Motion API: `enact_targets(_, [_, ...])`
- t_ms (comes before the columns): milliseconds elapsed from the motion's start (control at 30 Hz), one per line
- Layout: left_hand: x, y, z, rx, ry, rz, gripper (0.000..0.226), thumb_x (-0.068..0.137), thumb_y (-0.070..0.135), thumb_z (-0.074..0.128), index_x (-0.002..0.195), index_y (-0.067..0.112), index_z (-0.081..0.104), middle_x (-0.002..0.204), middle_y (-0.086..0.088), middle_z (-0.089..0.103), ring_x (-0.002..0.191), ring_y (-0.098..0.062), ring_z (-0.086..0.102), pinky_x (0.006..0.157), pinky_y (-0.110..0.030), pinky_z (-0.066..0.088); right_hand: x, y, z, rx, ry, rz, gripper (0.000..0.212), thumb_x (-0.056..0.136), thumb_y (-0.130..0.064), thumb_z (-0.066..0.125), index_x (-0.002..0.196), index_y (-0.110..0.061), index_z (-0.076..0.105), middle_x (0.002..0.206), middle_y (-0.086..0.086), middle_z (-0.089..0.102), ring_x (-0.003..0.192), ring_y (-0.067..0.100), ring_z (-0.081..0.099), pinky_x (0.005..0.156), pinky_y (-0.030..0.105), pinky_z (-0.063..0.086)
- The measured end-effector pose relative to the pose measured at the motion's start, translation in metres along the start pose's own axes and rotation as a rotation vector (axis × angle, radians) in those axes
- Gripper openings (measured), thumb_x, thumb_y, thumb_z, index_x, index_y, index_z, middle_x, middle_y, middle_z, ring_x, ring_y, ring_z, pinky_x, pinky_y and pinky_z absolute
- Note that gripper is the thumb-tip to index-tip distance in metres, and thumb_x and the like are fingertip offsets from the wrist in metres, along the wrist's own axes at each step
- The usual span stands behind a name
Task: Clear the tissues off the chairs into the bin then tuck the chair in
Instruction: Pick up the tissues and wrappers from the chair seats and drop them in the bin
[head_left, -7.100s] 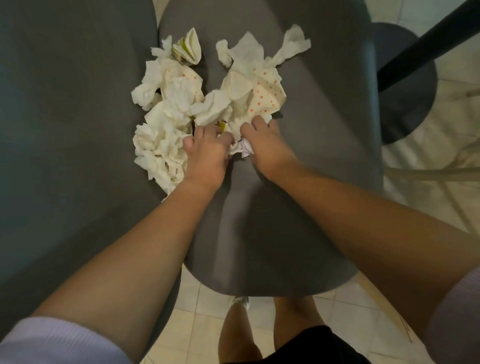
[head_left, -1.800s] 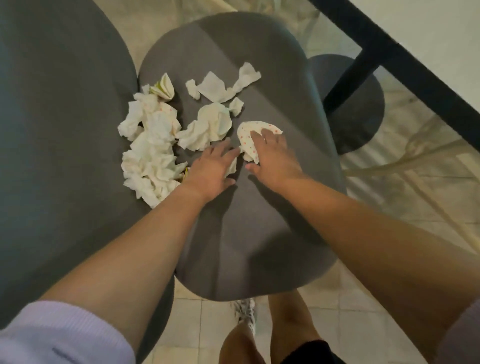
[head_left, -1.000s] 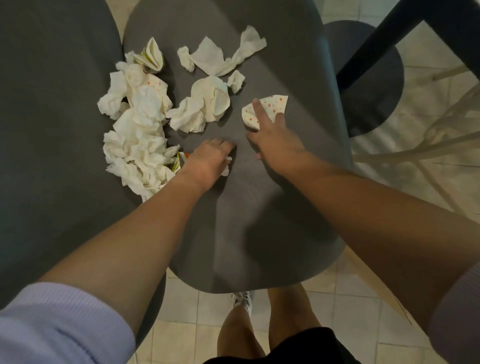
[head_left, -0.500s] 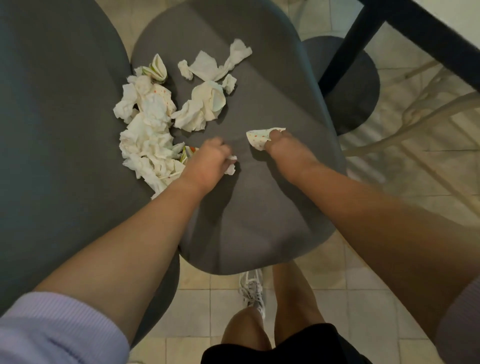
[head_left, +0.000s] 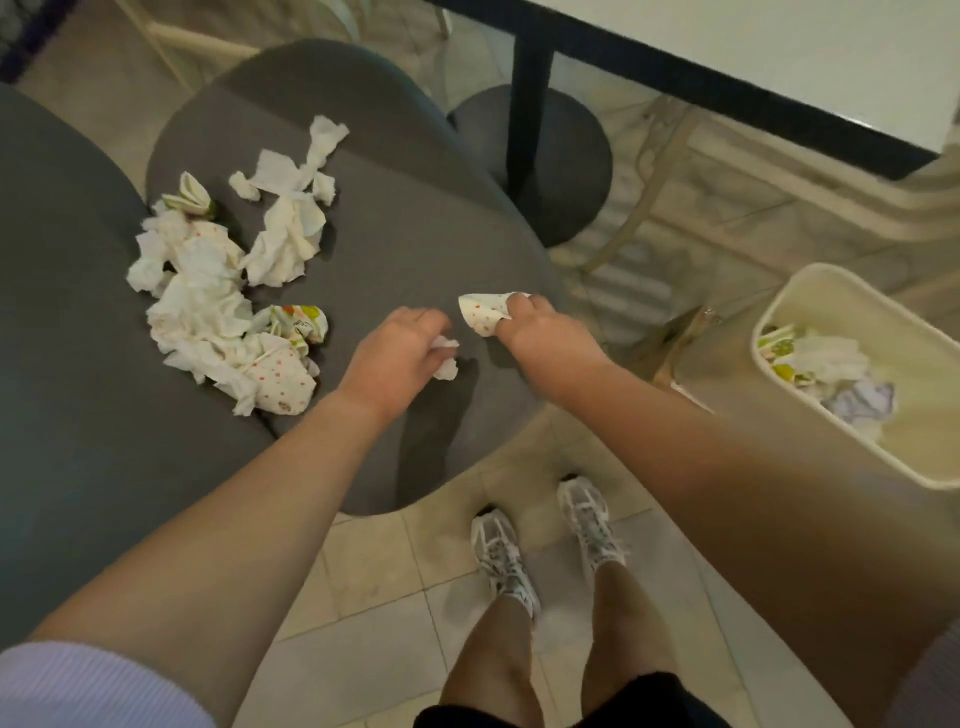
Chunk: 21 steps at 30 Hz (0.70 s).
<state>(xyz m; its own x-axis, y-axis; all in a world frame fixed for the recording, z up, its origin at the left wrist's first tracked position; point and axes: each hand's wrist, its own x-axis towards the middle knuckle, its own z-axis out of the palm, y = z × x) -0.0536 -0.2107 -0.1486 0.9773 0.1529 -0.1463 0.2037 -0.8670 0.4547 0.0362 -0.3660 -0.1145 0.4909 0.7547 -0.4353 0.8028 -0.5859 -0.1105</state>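
Clearly, each hand pinches light paper: the right hand (head_left: 540, 332) a spotted tissue (head_left: 483, 314), the left hand (head_left: 397, 353) a white scrap (head_left: 445, 358), over the chair (head_left: 415, 249). Either could flutter short of the bin (head_left: 810, 291).

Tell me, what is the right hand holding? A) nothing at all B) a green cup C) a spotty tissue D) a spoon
C: the right hand pinches a spotty tissue with small red dots, just above the grey chair seat, while the bin waits on the floor to its right.
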Motion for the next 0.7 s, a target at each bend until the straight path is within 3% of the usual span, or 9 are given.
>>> enact_targets(267, [0.021,0.080,0.031,-0.038,-0.033,0.137,0.014,0.087,0.014,0.062,0.092,0.001,0.060,0.093,-0.012,0.059,0.092,-0.028,0.050,0.077,-0.028,0.037,-0.066,0.065,0.033,0.070,0.155,0.127,0.034,0.088,0.004,0.045,0.121,-0.002,0.048,0.124,0.018,0.041,0.109,0.033,0.044,0.063,0.036,0.040])
enact_targets(400, [0.038,0.137,0.044,-0.044,-0.047,0.206,0.012,0.084,0.008,0.064,0.093,0.000,0.062,0.090,-0.013,0.058,0.090,-0.029,0.051,0.076,-0.026,0.035,-0.107,0.112,0.040,0.145,0.357,0.108,0.016,0.066,0.005,0.066,0.081,0.003,0.062,0.080,0.022,0.058,0.067,0.037,0.059,0.040,0.028,0.036])
enact_targets(467, [0.049,0.169,0.053,-0.042,-0.064,0.259,0.013,0.082,0.003,0.064,0.094,0.000,0.063,0.090,-0.013,0.060,0.091,-0.029,0.052,0.076,-0.025,0.035,-0.130,0.142,0.044,0.173,0.401,0.139,0.013,0.063,0.003,0.068,0.074,0.003,0.061,0.073,0.021,0.057,0.060,0.036,0.058,0.039,0.028,0.040])
enact_targets(600, [0.073,0.236,0.077,-0.046,-0.096,0.366,0.016,0.081,0.004,0.064,0.097,0.004,0.065,0.100,-0.010,0.060,0.095,-0.026,0.055,0.081,-0.030,0.043,-0.178,0.204,0.052,0.196,0.345,0.232,0.018,0.062,0.007,0.070,0.079,0.004,0.063,0.081,0.022,0.058,0.065,0.036,0.057,0.043,0.029,0.038])
enact_targets(700, [0.089,0.279,0.096,-0.109,-0.098,0.365,0.020,0.082,0.005,0.064,0.102,0.004,0.063,0.104,-0.010,0.050,0.093,-0.023,0.054,0.082,-0.039,0.050,-0.205,0.240,0.065,0.246,0.292,0.361,0.015,0.079,0.006,0.054,0.092,0.003,0.058,0.109,0.021,0.049,0.089,0.036,0.051,0.056,0.034,0.035])
